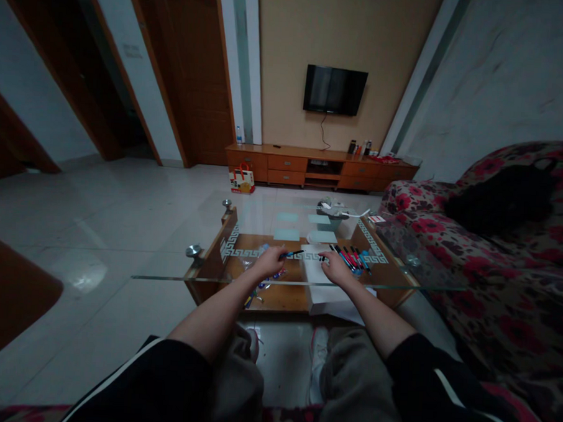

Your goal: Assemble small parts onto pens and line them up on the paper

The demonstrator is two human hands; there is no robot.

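My left hand (270, 261) is closed around a blue and black pen (292, 254), its tip pointing right, above the glass table top (260, 269). A short gap to the right, my right hand (337, 268) has its fingers pinched on a small dark cap-like piece (323, 258), too small to make out clearly. Beside that hand, several pens and markers (353, 259) in pink, blue and black lie side by side on the glass. Under the glass, a white box (315, 287) and some small colourful items (254, 299) sit on the wooden shelf.
A bin with a bag in it (332, 222) stands past the table's far side. A floral sofa (448, 243) runs along the right with a black bag (501, 196) on it. Ahead are a low wooden cabinet (288, 164), a wall television (336, 90) and a paper bag (242, 179).
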